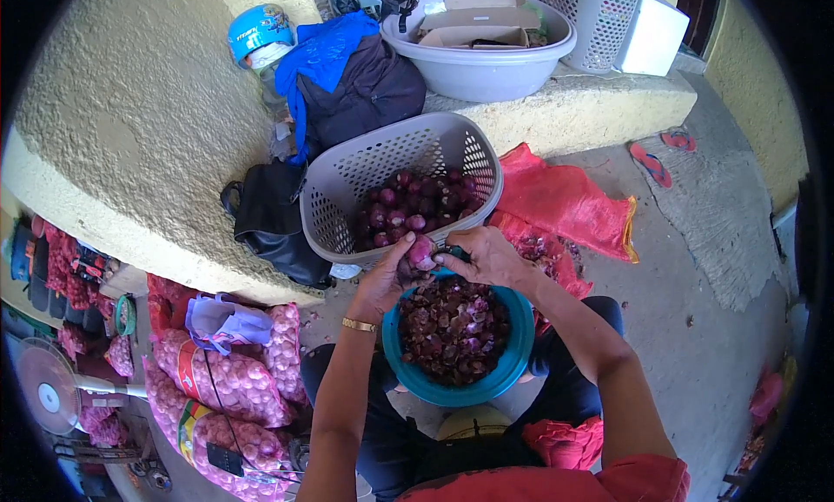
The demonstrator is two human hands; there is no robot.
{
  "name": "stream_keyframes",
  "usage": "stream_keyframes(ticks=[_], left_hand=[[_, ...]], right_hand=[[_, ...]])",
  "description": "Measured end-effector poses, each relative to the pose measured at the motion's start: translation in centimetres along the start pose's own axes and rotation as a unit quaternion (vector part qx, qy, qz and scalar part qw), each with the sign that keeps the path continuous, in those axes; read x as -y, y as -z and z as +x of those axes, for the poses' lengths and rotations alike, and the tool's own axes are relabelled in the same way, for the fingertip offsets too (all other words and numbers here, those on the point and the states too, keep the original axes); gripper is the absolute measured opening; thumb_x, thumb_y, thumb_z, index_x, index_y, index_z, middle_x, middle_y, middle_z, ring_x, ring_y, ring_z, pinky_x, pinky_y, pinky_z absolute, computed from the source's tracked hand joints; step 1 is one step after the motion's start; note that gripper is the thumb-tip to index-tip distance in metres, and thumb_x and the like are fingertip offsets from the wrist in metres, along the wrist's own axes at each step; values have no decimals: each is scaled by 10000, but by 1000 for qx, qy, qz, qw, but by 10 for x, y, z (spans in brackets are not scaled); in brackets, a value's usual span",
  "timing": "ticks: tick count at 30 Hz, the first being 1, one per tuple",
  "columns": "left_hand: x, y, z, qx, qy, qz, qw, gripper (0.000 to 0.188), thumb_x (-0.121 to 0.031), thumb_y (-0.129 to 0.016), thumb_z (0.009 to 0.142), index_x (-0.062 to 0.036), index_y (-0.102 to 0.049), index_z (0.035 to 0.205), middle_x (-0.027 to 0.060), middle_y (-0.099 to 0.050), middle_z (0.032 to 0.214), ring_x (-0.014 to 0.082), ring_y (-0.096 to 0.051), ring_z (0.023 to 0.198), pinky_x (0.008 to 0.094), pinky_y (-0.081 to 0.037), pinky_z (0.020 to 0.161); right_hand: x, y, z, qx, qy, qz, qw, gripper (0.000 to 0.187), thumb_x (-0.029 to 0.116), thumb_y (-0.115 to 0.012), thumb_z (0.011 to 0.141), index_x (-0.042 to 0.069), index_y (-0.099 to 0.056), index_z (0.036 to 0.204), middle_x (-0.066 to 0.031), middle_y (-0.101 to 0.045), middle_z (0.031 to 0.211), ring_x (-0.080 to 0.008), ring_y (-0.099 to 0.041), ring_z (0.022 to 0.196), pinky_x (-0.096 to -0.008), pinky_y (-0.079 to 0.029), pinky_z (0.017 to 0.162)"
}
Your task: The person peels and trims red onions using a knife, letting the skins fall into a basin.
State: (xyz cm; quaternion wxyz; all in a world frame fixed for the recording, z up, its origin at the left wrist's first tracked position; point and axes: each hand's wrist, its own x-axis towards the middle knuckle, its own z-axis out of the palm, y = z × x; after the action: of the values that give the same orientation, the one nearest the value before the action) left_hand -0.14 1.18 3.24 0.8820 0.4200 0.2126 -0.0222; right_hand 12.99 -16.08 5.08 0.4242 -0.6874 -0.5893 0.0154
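My left hand (387, 274) is wrapped round a red onion (421, 252), holding it above the near rim of a grey laundry-style basket (382, 142). My right hand (488, 255) is closed against the onion's right side, thumb and finger pinched together; what lies in that pinch is hidden. Several purple-red onions (417, 202) lie in the basket, beyond my hands. Below them, between my knees, a teal basin (524, 333) holds a heap of dark, papery onion skins (456, 328).
A red mesh sack (565, 202) and scattered skins lie right of the basket. Black bags (278, 220) lean by the wall at left. Filled onion sacks (230, 389) and a fan (50, 396) stand lower left. A large grey tub (482, 76) rests on the ledge behind.
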Motion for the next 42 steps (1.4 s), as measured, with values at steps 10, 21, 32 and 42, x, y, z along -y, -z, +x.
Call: stream_keyframes(ticks=[10, 21, 32, 42], left_hand=[[0, 0, 4, -55, -10, 4, 998, 394, -397, -598, 924, -88, -565, 1165, 63, -656, 1047, 173, -644, 922, 352, -569, 759], [-6, -1, 3, -25, -63, -66, 996, 413, -431, -626, 895, -120, -564, 1161, 70, -646, 1061, 226, -628, 957, 432, -526, 857], [3, -8, 5, 10, -24, -100, 995, 387, -353, -584, 941, -74, -528, 1203, 112, -612, 1148, 240, -617, 1036, 452, -546, 877], [6, -9, 5, 62, -15, -134, 989, 347, -300, -606, 931, -33, -561, 1149, 119, -655, 1036, 243, -660, 908, 406, -570, 826]], right_hand=[[-3, -5, -5, 43, 32, -24, 998, 332, 348, -689, 808, 32, -627, 728, -167, -615, 679, -381, -621, 674, -453, -502, 592], [-8, -18, -12, 224, 82, -109, 965, 359, 413, -723, 758, 68, -633, 720, -125, -603, 634, -339, -620, 650, -427, -486, 578], [2, -4, -6, 18, 77, 20, 997, 567, 214, -782, 650, 94, -534, 1147, -130, -618, 1059, -348, -631, 883, -427, -529, 698], [-2, -5, -10, 65, 114, -42, 991, 505, 100, -718, 553, 97, -620, 1048, -76, -609, 1100, -329, -634, 896, -423, -537, 657]])
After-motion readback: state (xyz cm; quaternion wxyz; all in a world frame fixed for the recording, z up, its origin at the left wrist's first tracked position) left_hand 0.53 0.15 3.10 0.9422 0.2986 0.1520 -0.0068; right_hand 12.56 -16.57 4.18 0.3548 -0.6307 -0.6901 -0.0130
